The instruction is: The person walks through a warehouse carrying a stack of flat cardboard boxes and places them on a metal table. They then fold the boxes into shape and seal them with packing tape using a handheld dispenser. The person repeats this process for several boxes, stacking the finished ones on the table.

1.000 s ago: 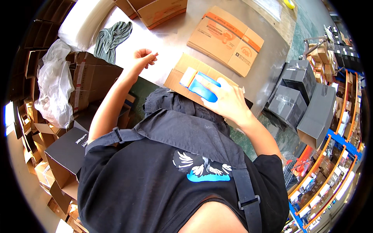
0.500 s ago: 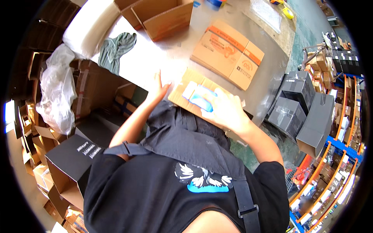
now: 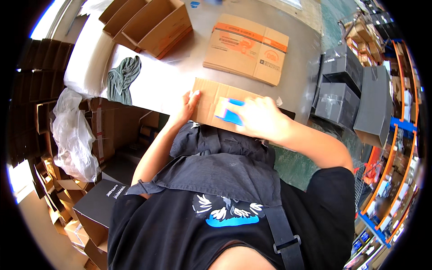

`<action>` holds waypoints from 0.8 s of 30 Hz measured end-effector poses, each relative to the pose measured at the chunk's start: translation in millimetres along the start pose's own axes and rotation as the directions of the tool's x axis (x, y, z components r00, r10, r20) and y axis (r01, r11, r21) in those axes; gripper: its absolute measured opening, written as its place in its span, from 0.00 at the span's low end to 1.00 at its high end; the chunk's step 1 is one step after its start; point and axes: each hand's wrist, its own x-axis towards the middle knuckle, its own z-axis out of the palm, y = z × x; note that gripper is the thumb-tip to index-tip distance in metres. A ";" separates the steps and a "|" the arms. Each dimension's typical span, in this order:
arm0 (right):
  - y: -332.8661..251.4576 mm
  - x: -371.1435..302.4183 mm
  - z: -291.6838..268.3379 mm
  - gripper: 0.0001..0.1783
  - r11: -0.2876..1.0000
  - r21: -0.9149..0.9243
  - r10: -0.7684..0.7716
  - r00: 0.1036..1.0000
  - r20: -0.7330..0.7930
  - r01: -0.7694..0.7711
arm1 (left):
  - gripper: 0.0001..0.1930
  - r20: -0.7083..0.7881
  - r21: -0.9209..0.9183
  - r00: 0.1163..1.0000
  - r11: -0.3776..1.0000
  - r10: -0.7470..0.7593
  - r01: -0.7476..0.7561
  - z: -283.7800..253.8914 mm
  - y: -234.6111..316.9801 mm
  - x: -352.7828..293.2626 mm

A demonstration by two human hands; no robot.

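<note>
Along the near edge of the table lies a flat piece of brown cardboard [image 3: 208,95], partly under my right forearm. My left hand [image 3: 183,110] is closed at its left edge, with the thumb by the far left corner. On top of the cardboard, my right hand [image 3: 265,118] bends over a small blue and tan block [image 3: 231,112], with one finger stretched across its blue face. The hand hides the block's right part, and its exact kind cannot be told.
Beyond the cardboard lies a stack of flattened brown boxes [image 3: 245,49] with orange print. An open carton [image 3: 157,31] stands at the far left, near a crumpled green cloth [image 3: 123,80] and a white roll [image 3: 87,63]. Dark taped boxes [image 3: 337,103] stand right of the table.
My left hand, fingers spread before, has come to the cardboard's left edge and closed there. My right hand stays on the blue and tan block. The whole view has shifted.
</note>
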 end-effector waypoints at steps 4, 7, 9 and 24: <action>50.7 -104.1 1.5 0.31 0.975 -0.140 0.197 0.965 0.172 -0.174 | 0.26 0.003 -0.036 1.000 0.999 -0.010 0.010 0.8 -17.4 5.6; 81.3 -139.6 43.8 0.27 0.939 -0.182 0.319 0.936 0.148 -0.291 | 0.25 -0.009 0.047 0.999 0.998 0.032 -0.032 4.6 -5.7 3.8; 79.3 -114.7 66.8 0.23 0.960 -0.133 0.260 0.961 0.091 -0.247 | 0.25 0.003 0.028 1.000 0.999 -0.030 0.029 6.8 3.9 1.0; 132.5 -43.0 144.7 0.30 0.216 0.947 0.926 0.356 -0.122 -0.236 | 0.29 0.036 0.046 0.985 0.985 -0.169 0.167 -8.5 4.5 3.4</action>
